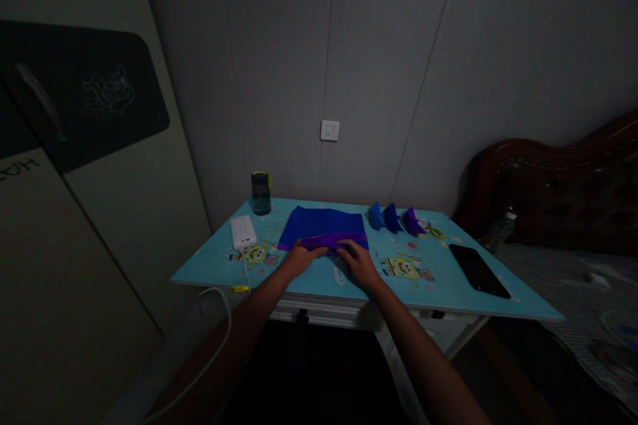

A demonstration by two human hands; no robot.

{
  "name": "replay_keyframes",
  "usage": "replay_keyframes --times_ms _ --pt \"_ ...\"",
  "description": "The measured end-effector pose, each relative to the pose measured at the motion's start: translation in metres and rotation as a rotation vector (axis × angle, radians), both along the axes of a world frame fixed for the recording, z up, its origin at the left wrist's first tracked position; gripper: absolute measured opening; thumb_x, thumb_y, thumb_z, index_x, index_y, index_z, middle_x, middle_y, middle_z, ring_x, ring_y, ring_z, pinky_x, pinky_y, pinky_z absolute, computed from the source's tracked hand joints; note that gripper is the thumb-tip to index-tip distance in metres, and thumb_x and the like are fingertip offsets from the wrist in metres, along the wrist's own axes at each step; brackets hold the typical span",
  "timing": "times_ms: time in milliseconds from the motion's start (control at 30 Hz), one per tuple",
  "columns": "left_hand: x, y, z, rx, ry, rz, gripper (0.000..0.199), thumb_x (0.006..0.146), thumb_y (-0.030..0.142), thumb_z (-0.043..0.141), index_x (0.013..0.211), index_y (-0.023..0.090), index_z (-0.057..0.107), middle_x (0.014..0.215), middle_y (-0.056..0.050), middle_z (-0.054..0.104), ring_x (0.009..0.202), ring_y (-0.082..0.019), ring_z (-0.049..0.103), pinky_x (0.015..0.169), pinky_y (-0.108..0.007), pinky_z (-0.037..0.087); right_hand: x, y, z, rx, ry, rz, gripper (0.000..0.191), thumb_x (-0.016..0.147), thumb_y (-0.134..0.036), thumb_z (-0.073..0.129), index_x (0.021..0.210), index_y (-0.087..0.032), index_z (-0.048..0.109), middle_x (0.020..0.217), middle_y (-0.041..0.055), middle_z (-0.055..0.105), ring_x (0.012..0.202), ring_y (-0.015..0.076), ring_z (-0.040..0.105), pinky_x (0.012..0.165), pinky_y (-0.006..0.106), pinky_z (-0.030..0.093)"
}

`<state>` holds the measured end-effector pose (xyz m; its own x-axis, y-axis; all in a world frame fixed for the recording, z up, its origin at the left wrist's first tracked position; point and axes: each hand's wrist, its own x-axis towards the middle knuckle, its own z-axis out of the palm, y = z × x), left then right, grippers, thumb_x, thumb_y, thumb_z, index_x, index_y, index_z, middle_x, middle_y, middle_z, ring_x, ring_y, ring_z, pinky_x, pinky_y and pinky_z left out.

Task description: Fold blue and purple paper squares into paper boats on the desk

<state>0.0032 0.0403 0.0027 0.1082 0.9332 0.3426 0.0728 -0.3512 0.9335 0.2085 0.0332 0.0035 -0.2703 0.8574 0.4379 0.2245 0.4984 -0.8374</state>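
A folded strip of purple paper point(326, 240) is held between my two hands, a little above the desk's front part. My left hand point(302, 257) grips its left part from below, thumb pointing inward. On the right side, my right hand point(357, 260) has its fingers bent over the paper's near edge. Blue paper sheets point(323, 220) lie flat just behind, with a purple edge showing at their left. The fingertips partly hide the folded paper, so its exact creases cannot be made out.
Three folded paper boats, light blue point(376, 216), dark blue point(393, 218) and purple point(413, 222), stand at the back right beside yellow-handled scissors point(436, 232). A black phone point(478, 270) lies right. At left are a white power bank point(243, 232) with cable and a dark bottle point(260, 194).
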Motion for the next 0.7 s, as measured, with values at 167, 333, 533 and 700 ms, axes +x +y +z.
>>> replay_keyframes --times_ms 167,333,533,700 --pt "0.0016 0.0006 -0.0024 -0.006 0.034 -0.067 0.033 0.073 0.048 0.072 0.076 0.015 0.074 0.069 -0.006 0.075 0.064 -0.021 0.069 0.069 -0.034 0.056 -0.0023 -0.0008 0.0010 0.025 -0.041 -0.012 0.026 0.088 -0.045 0.057 0.087 -0.021 0.066 0.073 0.0003 0.064 0.063 0.0165 0.054 0.061 0.028 0.040" --pt "0.0023 -0.0022 -0.0006 -0.002 0.058 -0.053 0.037 0.076 0.050 0.068 0.071 0.014 0.072 0.066 -0.007 0.074 0.060 -0.019 0.068 0.065 -0.031 0.055 -0.0020 -0.0028 0.0001 0.015 -0.017 -0.092 0.037 0.086 -0.047 0.061 0.112 -0.021 0.058 0.061 -0.0054 0.055 0.053 0.0138 0.048 0.052 0.024 0.036" --pt "0.0017 -0.0074 0.0004 -0.006 0.102 -0.079 0.038 0.075 0.051 0.068 0.076 0.013 0.072 0.069 -0.007 0.074 0.061 -0.019 0.067 0.064 -0.030 0.054 -0.0004 -0.0013 -0.0018 -0.002 -0.021 -0.051 0.036 0.088 -0.048 0.057 0.107 -0.019 0.062 0.062 -0.0027 0.060 0.051 0.0138 0.054 0.049 0.024 0.039" --pt "0.0029 -0.0082 -0.0035 -0.030 0.161 -0.146 0.031 0.070 0.047 0.074 0.076 0.017 0.072 0.067 -0.003 0.073 0.061 -0.018 0.066 0.065 -0.029 0.053 0.0003 -0.0011 -0.0013 0.014 -0.040 -0.068 0.035 0.091 -0.049 0.053 0.092 -0.018 0.069 0.053 -0.0026 0.058 0.046 0.0134 0.052 0.049 0.024 0.040"
